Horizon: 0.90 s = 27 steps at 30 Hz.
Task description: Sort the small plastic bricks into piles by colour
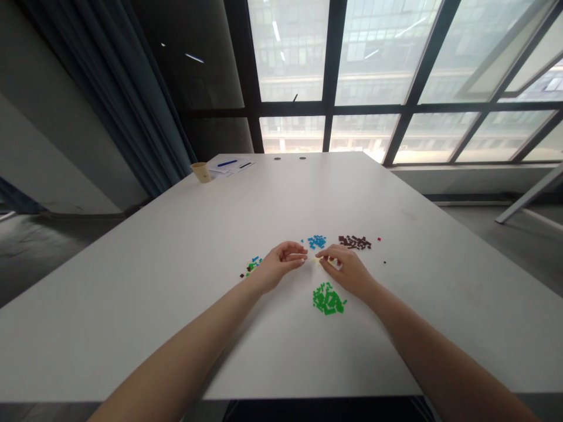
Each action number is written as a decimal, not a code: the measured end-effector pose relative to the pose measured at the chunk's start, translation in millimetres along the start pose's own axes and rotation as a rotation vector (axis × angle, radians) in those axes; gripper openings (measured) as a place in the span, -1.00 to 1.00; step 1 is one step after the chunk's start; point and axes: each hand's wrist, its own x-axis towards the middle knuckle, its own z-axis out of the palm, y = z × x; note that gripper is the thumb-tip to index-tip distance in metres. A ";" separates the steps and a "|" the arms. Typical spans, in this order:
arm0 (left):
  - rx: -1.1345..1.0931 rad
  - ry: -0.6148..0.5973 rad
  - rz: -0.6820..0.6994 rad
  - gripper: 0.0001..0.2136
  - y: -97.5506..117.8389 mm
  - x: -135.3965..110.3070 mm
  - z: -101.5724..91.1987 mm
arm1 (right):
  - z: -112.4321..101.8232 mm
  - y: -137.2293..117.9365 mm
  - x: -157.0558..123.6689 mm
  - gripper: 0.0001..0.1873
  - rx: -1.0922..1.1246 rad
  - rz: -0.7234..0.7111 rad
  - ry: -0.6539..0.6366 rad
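Observation:
Both of my hands meet over the middle of a white table. My left hand has its fingers curled together, fingertips pointing right. My right hand pinches a tiny yellowish piece between thumb and forefinger, right where the two hands touch. A pile of green small bricks lies just below the hands. Blue small bricks lie just beyond them. Dark brown small bricks sit to the right of the blue ones. A small mixed cluster of green, blue and dark pieces lies left of my left hand.
A paper cup and papers with a blue pen sit at the far left corner of the table. One red piece and one dark piece lie loose at the right. Large windows and a dark curtain stand behind.

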 end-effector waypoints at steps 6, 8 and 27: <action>0.548 -0.027 0.491 -0.79 1.3 -11.7 12.4 | 0.8 -8.8 -2.3 -0.82 0.026 -0.074 0.014; 0.673 -0.046 0.646 -0.77 1.5 -14.1 14.8 | 1.3 -9.7 -2.6 -0.82 0.028 -0.085 0.014; 0.722 -0.097 0.850 -0.64 -5.9 -12.3 12.5 | 9.6 -14.4 -2.6 -0.91 0.087 -0.195 0.097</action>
